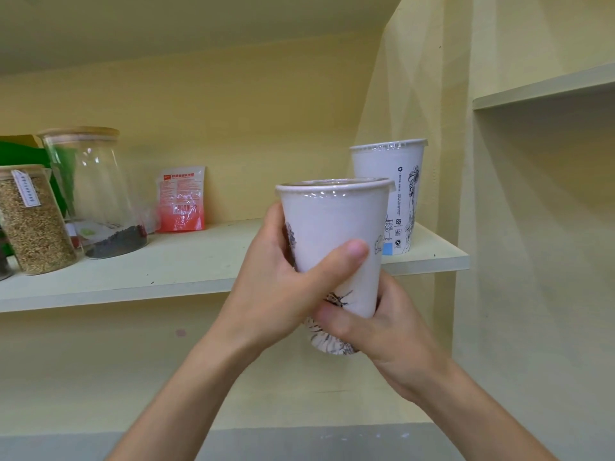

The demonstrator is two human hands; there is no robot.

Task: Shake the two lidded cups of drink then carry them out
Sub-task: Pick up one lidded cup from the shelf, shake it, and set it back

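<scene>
Near cup (336,234): upright in front of the shelf (186,261), between my hands; left hand (276,287) at its 9 o'clock, right hand (379,327) at its base, 5 o'clock. Second cup (392,194): on the shelf, behind the near cup at 1 o'clock. Packet (181,199): on the shelf at 9 o'clock, against the wall. Two jars (96,194) (33,221): farther out at 9 o'clock, side by side.

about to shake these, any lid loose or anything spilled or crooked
Nothing stands out. The held cup is upright in the left hand and right hand, lid flush; the second cup stands lidded on the shelf. No spills.
</scene>
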